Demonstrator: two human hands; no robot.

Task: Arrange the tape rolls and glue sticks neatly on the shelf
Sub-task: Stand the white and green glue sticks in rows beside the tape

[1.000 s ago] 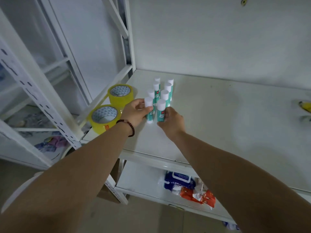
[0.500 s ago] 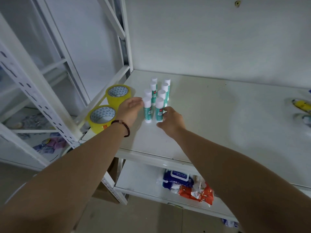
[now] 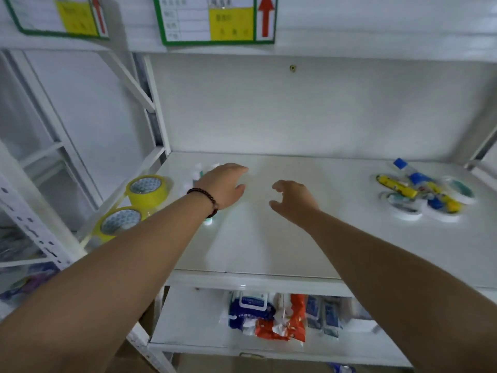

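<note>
Two yellow tape rolls lie flat at the shelf's left edge, the far roll (image 3: 148, 189) behind the near roll (image 3: 118, 223). Upright white-capped teal glue sticks (image 3: 199, 172) stand beside them, mostly hidden behind my left hand (image 3: 224, 185), which hovers open above them with a bead bracelet on the wrist. My right hand (image 3: 291, 199) hangs empty over the middle of the white shelf (image 3: 269, 238), fingers loosely curled and apart. At the right lies a blurred pile of white tape rolls (image 3: 406, 207) mixed with yellow and blue glue tubes (image 3: 398, 185).
The shelf above carries green-framed labels (image 3: 215, 20) with red arrows. On the lower shelf lie packets of wipes (image 3: 252, 310) and orange packs (image 3: 290, 321). A white diagonal brace and upright (image 3: 153, 103) bound the left side.
Both hands let go of the front glue sticks and moved rightward, now empty. The view lifted and swung right, bringing the right-hand pile and the labels above into sight.
</note>
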